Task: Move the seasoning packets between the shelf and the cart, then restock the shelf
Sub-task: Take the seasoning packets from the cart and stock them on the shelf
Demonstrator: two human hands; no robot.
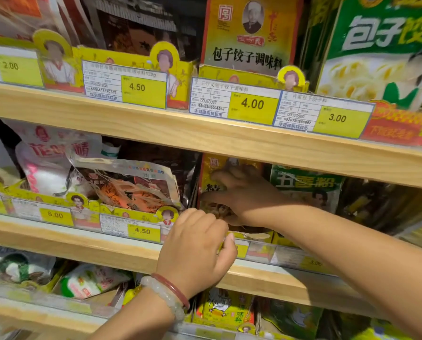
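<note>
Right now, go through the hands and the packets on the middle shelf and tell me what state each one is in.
Right hand: reaching into the middle shelf, fingers spread on the yellow seasoning packet.
Left hand: curled at the yellow cardboard tray front; grip unclear.
Yellow seasoning packet: upright in its tray.
Clear packet with reddish contents: tilted, leaning in its tray.
Green five-spice packet: upright, untouched.
</note>
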